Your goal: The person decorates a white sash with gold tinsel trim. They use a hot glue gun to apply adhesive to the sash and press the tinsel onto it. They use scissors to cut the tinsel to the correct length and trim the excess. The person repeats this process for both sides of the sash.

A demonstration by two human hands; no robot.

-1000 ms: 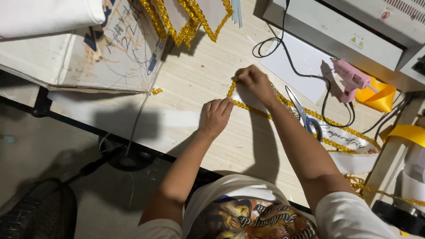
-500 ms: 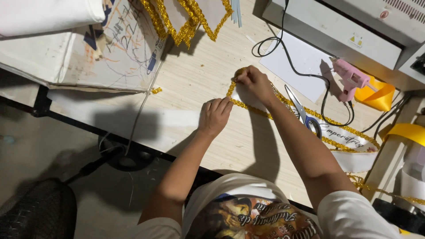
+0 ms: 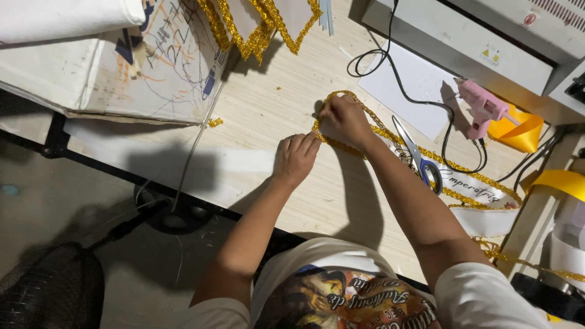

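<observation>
Gold glitter trim (image 3: pixel 390 135) lies in a narrow band across a pale wooden table (image 3: pixel 274 116), curving into a loop at its far end. The right hand (image 3: pixel 344 120) sits on that loop, fingers curled down and pinching the trim; the fingertips are hidden under the knuckles, so the exact grip is hard to make out. The left hand (image 3: pixel 295 159) rests just beside it, fingers bent and pressed together on the trim's near edge, its tips almost touching the right hand.

From the hands the trim runs on toward the right, along the edge of a white sash (image 3: pixel 472 192) with dark lettering. Scissors (image 3: pixel 420 161) with blue handles lie across the sash, partly behind the right forearm. A black cord (image 3: pixel 420 103) winds past them over a white sheet (image 3: pixel 414 85). Farther right, a pink glue gun (image 3: pixel 481 109) stands beside a yellow ribbon roll (image 3: pixel 518 131).

At the table's far edge, more gold-edged pieces (image 3: pixel 256 27) are cut off by the frame. On the left, a scribbled white board (image 3: pixel 140 67) covers part of the table. A grey machine (image 3: pixel 475 36) at top right is only partly in view.
</observation>
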